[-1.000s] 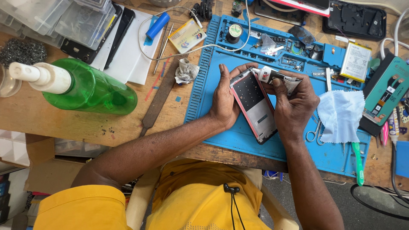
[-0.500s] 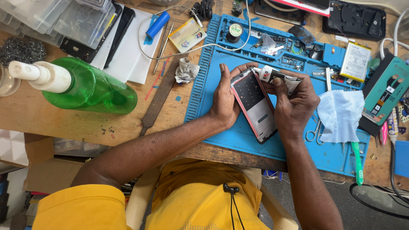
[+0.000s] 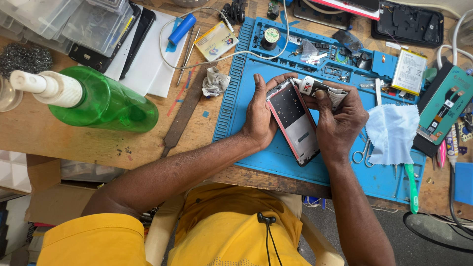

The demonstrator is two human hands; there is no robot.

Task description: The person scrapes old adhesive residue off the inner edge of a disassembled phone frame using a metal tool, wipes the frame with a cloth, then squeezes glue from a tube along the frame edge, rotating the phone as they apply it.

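My left hand [image 3: 259, 114] grips the left edge of an opened phone frame [image 3: 294, 121], held tilted over the blue repair mat [image 3: 256, 69]. The frame has a red rim and a grey inner plate. My right hand [image 3: 339, 119] holds a small white glue tube [image 3: 315, 87], its nozzle at the frame's top edge. Both hands meet at the top of the frame.
A green spray bottle [image 3: 101, 101] lies on the wooden bench at left. A light blue cloth [image 3: 393, 133], tweezers, scissors and a green toothbrush [image 3: 412, 187] sit on the mat's right. A battery [image 3: 409, 71], phones, plastic boxes and a metal file [image 3: 182, 116] lie around.
The hands and the phone frame stay in the same place. The glue tube's nozzle has shifted only slightly along the top edge.
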